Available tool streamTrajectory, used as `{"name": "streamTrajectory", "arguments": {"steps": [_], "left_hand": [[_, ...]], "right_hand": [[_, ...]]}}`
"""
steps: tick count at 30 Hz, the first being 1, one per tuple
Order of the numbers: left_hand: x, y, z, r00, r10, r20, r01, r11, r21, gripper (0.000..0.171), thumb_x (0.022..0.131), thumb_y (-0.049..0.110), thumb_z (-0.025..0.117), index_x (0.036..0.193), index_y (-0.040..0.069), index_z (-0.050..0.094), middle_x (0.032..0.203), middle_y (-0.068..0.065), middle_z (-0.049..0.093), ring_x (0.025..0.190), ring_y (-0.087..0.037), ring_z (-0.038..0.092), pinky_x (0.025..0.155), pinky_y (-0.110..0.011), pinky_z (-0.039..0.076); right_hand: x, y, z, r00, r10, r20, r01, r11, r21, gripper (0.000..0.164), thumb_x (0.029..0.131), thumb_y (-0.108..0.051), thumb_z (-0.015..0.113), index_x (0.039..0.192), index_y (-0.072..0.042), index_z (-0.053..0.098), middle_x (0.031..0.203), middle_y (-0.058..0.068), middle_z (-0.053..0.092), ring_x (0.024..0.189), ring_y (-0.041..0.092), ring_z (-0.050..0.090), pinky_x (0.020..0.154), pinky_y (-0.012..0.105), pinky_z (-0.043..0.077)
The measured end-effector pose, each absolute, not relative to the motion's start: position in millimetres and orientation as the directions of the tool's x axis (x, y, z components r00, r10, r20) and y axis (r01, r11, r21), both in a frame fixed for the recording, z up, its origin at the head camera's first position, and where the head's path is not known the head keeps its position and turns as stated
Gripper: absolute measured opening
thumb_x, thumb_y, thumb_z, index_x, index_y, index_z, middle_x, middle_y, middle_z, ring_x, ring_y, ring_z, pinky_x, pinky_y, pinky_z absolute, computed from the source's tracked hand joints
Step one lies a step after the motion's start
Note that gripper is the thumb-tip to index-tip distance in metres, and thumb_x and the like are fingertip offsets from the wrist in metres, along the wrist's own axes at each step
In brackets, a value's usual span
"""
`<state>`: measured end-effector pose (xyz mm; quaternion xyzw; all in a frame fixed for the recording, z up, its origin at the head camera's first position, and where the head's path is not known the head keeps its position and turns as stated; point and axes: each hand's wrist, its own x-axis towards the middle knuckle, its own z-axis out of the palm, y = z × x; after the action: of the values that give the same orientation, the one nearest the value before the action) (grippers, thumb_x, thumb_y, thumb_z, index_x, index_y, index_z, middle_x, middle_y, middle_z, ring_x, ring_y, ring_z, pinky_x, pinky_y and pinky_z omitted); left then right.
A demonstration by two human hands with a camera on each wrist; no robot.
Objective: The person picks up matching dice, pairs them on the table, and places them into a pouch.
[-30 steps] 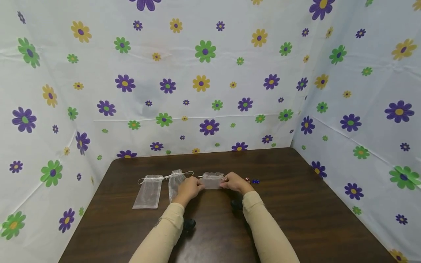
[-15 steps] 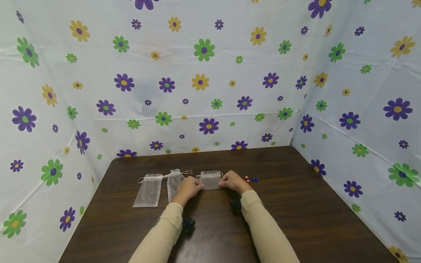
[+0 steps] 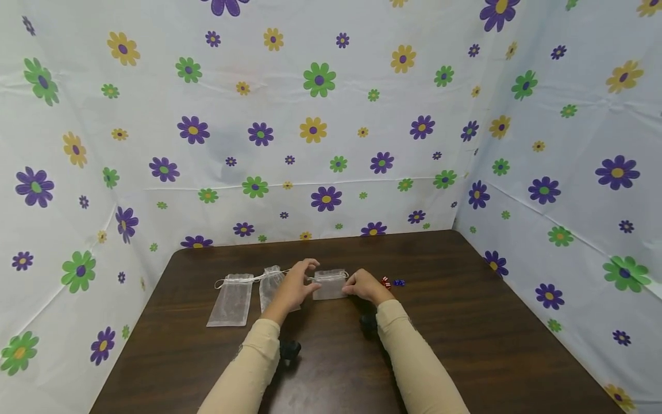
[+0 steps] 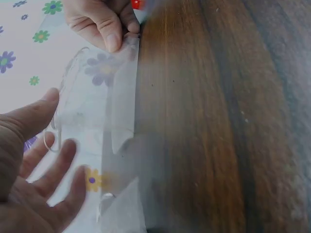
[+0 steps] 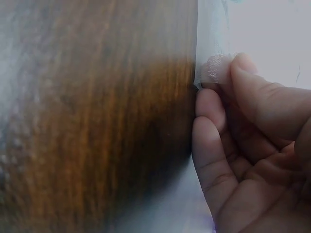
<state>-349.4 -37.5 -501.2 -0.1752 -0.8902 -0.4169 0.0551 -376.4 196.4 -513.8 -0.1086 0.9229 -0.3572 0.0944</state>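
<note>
Sheer white organza pouch (image 3: pixel 330 284) stood on the dark wooden table (image 3: pixel 465 322), held up between both hands. Right hand (image 3: pixel 365 286) pinched the pouch's right edge between thumb and curled fingers. Left hand (image 3: pixel 293 286) was at the pouch's left side, fingers spread and relaxed, gripping nothing. Two more sheer pouches lay flat to the left: one (image 3: pixel 271 286) just beside the left hand, another (image 3: pixel 231 300) further out. Red die (image 3: pixel 385 281) and blue die (image 3: pixel 399 282) sat just beyond the right hand
</note>
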Motion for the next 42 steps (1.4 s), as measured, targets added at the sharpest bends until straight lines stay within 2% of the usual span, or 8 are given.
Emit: {"name": "streamTrajectory", "arguments": {"steps": [5, 11, 18, 27, 31, 35, 40, 42], "left_hand": [[-352.9, -38.1, -508.4, -0.904, 0.362, 0.229, 0.411, 0.584, 0.7, 0.03, 0.091, 0.011, 0.078, 0.119, 0.011, 0.068, 0.123, -0.012, 0.065, 0.111, -0.034, 0.065, 0.092, -0.049, 0.053], [-353.6, -40.0, -514.5, -0.914, 0.301, 0.274, 0.406, 0.629, 0.663, 0.011, 0.092, 0.017, 0.076, 0.101, 0.013, 0.074, 0.099, -0.001, 0.074, 0.091, -0.021, 0.068, 0.081, -0.042, 0.054], [-356.1, -41.9, -514.4, -0.901, 0.288, 0.324, 0.434, 0.61, 0.663, 0.016, 0.092, 0.025, 0.076, 0.093, 0.009, 0.075, 0.085, 0.006, 0.072, 0.071, -0.008, 0.057, 0.068, -0.033, 0.05], [-357.0, -41.5, -514.3, -0.871, 0.345, 0.348, 0.49, 0.592, 0.64, 0.005, 0.091, 0.016, 0.076, 0.089, 0.01, 0.075, 0.085, 0.004, 0.072, 0.072, -0.009, 0.059, 0.069, -0.032, 0.051], [-357.7, -41.0, -515.4, -0.867, 0.345, 0.36, 0.499, 0.591, 0.634, 0.006, 0.091, 0.016, 0.075, 0.09, 0.01, 0.076, 0.085, 0.003, 0.073, 0.072, -0.009, 0.06, 0.069, -0.032, 0.052], [-358.2, -39.9, -516.2, -0.858, 0.357, 0.371, 0.514, 0.597, 0.615, 0.007, 0.091, 0.017, 0.075, 0.091, 0.01, 0.076, 0.085, 0.003, 0.073, 0.072, -0.009, 0.061, 0.069, -0.033, 0.053], [-358.6, -38.3, -516.0, -0.863, 0.373, 0.342, 0.505, 0.598, 0.623, 0.004, 0.092, 0.016, 0.074, 0.093, 0.013, 0.076, 0.088, 0.003, 0.073, 0.074, -0.009, 0.064, 0.071, -0.033, 0.054], [-358.9, -37.9, -515.8, -0.864, 0.376, 0.335, 0.503, 0.594, 0.628, 0.003, 0.092, 0.015, 0.074, 0.094, 0.014, 0.076, 0.088, 0.003, 0.073, 0.075, -0.009, 0.064, 0.071, -0.033, 0.054]], "right_hand": [[-376.1, 194.1, -515.3, -0.951, -0.297, -0.082, -0.166, 0.718, -0.676, 0.009, 0.091, -0.009, 0.076, 0.089, -0.001, 0.081, 0.091, 0.007, 0.074, 0.079, 0.014, 0.056, 0.075, 0.031, 0.05], [-376.4, 191.3, -517.4, -0.947, -0.32, -0.039, -0.217, 0.721, -0.658, 0.009, 0.09, -0.008, 0.077, 0.09, 0.0, 0.081, 0.092, 0.009, 0.076, 0.08, 0.011, 0.059, 0.077, 0.031, 0.052], [-375.6, 188.7, -515.5, -0.949, -0.311, -0.057, -0.199, 0.727, -0.658, 0.008, 0.09, -0.008, 0.078, 0.089, -0.001, 0.081, 0.093, 0.007, 0.076, 0.084, 0.013, 0.061, 0.082, 0.033, 0.054], [-374.2, 194.7, -513.4, -0.915, -0.396, -0.074, -0.245, 0.693, -0.678, 0.003, 0.091, -0.006, 0.076, 0.091, -0.005, 0.079, 0.095, 0.005, 0.073, 0.091, 0.017, 0.063, 0.087, 0.039, 0.053], [-374.5, 203.2, -511.4, -0.908, -0.416, -0.041, -0.276, 0.671, -0.688, 0.008, 0.094, -0.002, 0.071, 0.096, -0.006, 0.077, 0.099, 0.004, 0.072, 0.093, 0.019, 0.062, 0.09, 0.042, 0.053], [-375.9, 216.9, -507.8, -0.927, -0.375, 0.021, -0.278, 0.647, -0.71, 0.013, 0.096, 0.002, 0.066, 0.102, -0.006, 0.074, 0.101, 0.004, 0.07, 0.094, 0.019, 0.063, 0.09, 0.041, 0.054], [-381.9, 237.7, -499.9, -0.971, -0.211, 0.107, -0.224, 0.668, -0.709, 0.013, 0.097, 0.002, 0.065, 0.105, -0.005, 0.072, 0.106, 0.008, 0.07, 0.099, 0.026, 0.064, 0.092, 0.046, 0.053], [-384.6, 246.1, -499.3, -0.982, -0.143, 0.126, -0.19, 0.694, -0.695, 0.014, 0.096, 0.002, 0.066, 0.108, -0.003, 0.071, 0.11, 0.012, 0.069, 0.099, 0.029, 0.063, 0.088, 0.046, 0.054]]}}
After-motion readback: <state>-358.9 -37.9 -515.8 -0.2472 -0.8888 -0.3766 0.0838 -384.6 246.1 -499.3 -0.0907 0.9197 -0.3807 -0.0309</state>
